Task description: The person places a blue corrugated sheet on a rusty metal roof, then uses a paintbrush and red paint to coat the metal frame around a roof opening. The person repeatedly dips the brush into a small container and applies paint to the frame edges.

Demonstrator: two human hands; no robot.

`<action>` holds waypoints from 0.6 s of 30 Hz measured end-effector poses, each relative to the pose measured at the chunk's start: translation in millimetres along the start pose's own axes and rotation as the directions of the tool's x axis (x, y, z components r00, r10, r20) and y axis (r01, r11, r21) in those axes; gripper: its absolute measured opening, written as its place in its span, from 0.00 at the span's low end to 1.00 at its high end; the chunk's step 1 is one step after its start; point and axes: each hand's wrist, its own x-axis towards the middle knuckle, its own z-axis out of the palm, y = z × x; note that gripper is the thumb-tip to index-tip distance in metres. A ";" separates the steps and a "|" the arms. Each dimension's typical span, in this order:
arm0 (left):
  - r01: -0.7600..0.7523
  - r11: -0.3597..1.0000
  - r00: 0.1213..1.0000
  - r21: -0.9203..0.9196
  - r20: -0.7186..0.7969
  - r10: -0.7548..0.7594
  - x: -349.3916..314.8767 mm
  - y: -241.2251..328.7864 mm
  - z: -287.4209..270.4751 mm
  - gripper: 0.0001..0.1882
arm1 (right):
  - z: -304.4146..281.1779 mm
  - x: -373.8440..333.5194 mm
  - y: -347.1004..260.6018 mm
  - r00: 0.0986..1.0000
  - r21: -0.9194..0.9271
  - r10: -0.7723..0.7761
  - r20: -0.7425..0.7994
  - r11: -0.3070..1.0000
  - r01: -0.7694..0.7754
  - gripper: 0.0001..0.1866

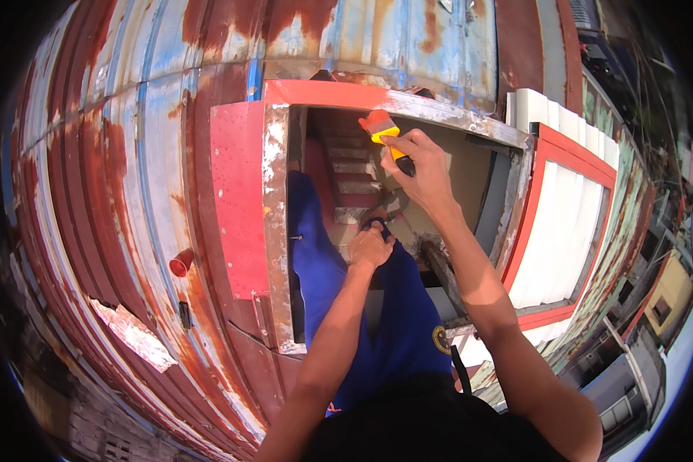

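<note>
My right hand [423, 173] grips a paintbrush [399, 158] with a yellow and black handle, its bristles loaded with orange-red paint. The brush is raised over the opening, just below the far bar of a rectangular frame [454, 112]. Fresh orange-red covers the left part of that bar; its right part is worn whitish and grey. My left hand [371, 245] is closed low over the opening, by my blue trouser legs [323, 266]. Whatever lies in its fingers is too hidden to name. My legs reach down into the opening.
Rusty corrugated roofing [154, 169] spreads left and beyond the frame. On it stand a small red cup [182, 263] and a flaking whitish piece [135, 335]. A white panel with an orange-red border [558, 239] lies at right. Steps [354, 165] show below, inside the opening.
</note>
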 end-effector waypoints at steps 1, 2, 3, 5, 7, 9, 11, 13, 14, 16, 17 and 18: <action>-0.008 1.000 1.000 -0.005 -0.019 0.008 -2.3 -0.1 3.5 0.29 | -6.6 -1.4 -7.5 1.000 0.023 0.024 -0.016 0.999 -0.024 0.16; -0.003 1.000 1.000 -0.006 -0.003 0.003 -0.9 -1.3 4.3 0.29 | -9.4 6.8 -13.3 0.997 0.043 -0.051 -0.059 0.998 0.053 0.16; -0.010 1.000 1.000 -0.003 0.020 0.010 1.5 1.0 4.0 0.29 | -6.9 14.5 -8.4 0.995 0.020 -0.063 -0.082 0.998 0.065 0.16; -0.004 1.000 0.998 -0.002 0.060 0.004 -2.1 3.3 7.4 0.29 | -3.1 30.0 3.8 0.988 -0.023 -0.089 -0.123 0.996 0.086 0.16; 0.024 1.000 0.997 -0.004 0.068 -0.024 0.6 3.0 2.1 0.29 | 0.2 15.0 20.3 0.998 -0.044 -0.030 -0.054 0.999 0.028 0.15; 0.011 1.000 1.000 0.022 0.007 -0.011 -0.2 1.1 3.6 0.28 | -11.4 -6.4 13.2 1.000 -0.004 0.025 0.005 1.000 -0.025 0.14; 0.015 1.000 1.000 0.022 -0.006 -0.015 0.8 -1.1 7.6 0.28 | -21.8 0.7 10.0 0.998 -0.001 -0.006 -0.063 1.000 0.006 0.14; 0.008 1.000 0.999 0.007 0.042 -0.009 0.9 5.0 8.4 0.28 | -32.3 21.4 12.3 0.988 -0.047 -0.057 -0.144 0.998 0.050 0.14; 0.023 1.000 0.998 0.012 0.059 -0.024 -1.5 7.6 9.0 0.28 | -29.1 28.4 22.6 0.984 -0.030 -0.094 -0.154 0.995 0.090 0.15; 0.060 0.998 0.995 0.025 0.073 -0.062 -1.6 8.6 0.8 0.28 | -22.7 12.2 31.6 0.996 -0.060 -0.057 -0.075 0.997 0.052 0.14; 0.057 0.998 0.996 0.025 0.069 -0.058 -1.2 9.1 -1.8 0.28 | -21.4 3.0 34.5 0.999 -0.074 -0.040 -0.035 0.997 0.037 0.14; 0.068 0.998 0.996 0.015 0.058 -0.069 -0.8 6.2 -2.4 0.28 | -30.8 -3.5 23.7 0.992 -0.060 0.105 0.075 0.993 -0.101 0.15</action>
